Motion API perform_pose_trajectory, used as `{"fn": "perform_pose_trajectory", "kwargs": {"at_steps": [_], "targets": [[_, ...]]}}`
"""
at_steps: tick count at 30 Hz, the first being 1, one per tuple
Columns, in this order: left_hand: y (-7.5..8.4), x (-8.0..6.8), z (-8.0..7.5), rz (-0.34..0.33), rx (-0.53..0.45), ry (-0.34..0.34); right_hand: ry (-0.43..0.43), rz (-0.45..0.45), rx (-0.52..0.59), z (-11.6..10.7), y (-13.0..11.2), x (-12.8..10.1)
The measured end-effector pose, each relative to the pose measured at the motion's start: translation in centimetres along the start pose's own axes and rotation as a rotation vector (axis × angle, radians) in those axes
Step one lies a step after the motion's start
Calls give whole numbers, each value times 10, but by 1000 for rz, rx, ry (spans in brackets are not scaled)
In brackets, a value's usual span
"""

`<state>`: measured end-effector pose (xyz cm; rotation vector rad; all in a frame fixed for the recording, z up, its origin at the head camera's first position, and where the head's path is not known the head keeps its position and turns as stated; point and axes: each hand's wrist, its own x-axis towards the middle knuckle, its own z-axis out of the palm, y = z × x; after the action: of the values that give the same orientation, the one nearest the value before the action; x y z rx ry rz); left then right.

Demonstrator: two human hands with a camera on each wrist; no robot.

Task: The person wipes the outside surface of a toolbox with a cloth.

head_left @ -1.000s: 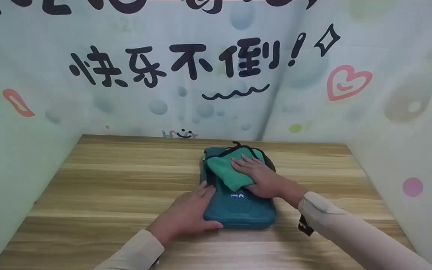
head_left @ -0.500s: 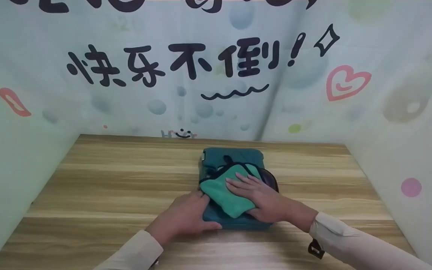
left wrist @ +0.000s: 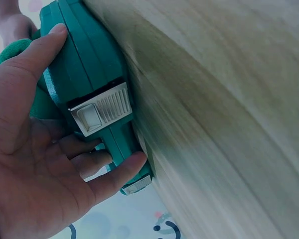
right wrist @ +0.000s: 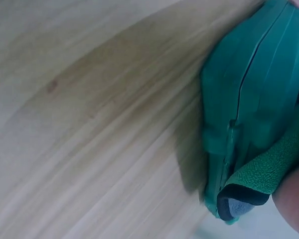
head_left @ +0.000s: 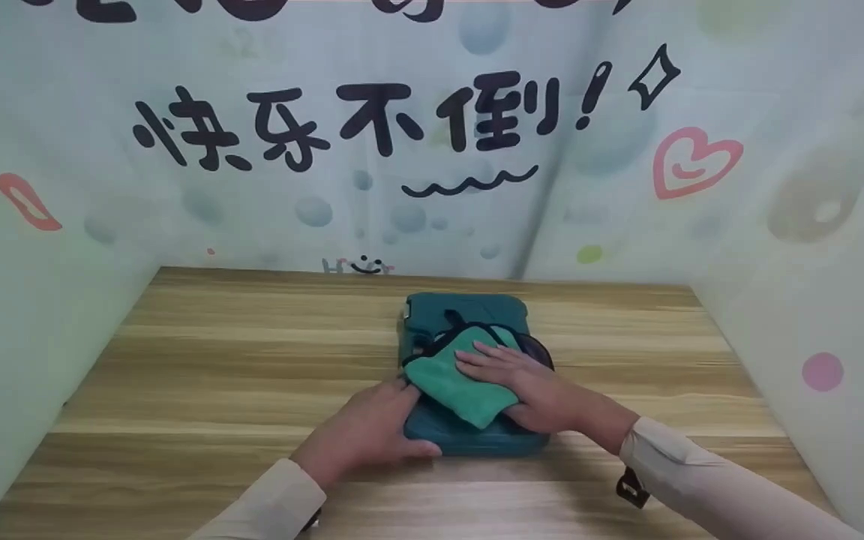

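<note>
A teal hard plastic case [head_left: 477, 444] lies flat on the wooden table. My right hand [head_left: 533, 386] rests palm down with fingers spread on a green cloth [head_left: 443, 379] with black edging, which lies bunched over the middle of the lid. The cloth's grey underside shows at a fold in the right wrist view. At the case's left side, my left hand [head_left: 364, 427] holds it, thumb on the near end and fingers along the side. The left wrist view shows a metal latch [left wrist: 107, 109] between thumb [left wrist: 45, 47] and fingers.
The wooden table [head_left: 237, 360] runs back to a pale printed backdrop [head_left: 267, 210] with dark lettering. Similar sheets close off the left and right sides. A dark strap end [head_left: 631, 487] hangs below the right sleeve.
My right hand has slid the cloth from the far part of the lid toward me, then slightly back and right. The left hand and the case have stayed in place.
</note>
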<state>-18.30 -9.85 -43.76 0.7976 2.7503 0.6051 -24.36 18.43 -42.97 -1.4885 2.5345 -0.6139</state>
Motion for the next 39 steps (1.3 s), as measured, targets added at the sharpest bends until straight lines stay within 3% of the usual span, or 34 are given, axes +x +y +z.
{"fn": "perform_pose_trajectory", "kwargs": {"at_steps": [7,23,39], "targets": [[-1,1,0,-13,23,-1,56,31,16,-6,16,5],[-5,0,-4,-20,-26,-27,150,212,21,-25,63,24],[-6,-4,-4,-29,-41,-39,145,180,-12,-24,67,24]]}}
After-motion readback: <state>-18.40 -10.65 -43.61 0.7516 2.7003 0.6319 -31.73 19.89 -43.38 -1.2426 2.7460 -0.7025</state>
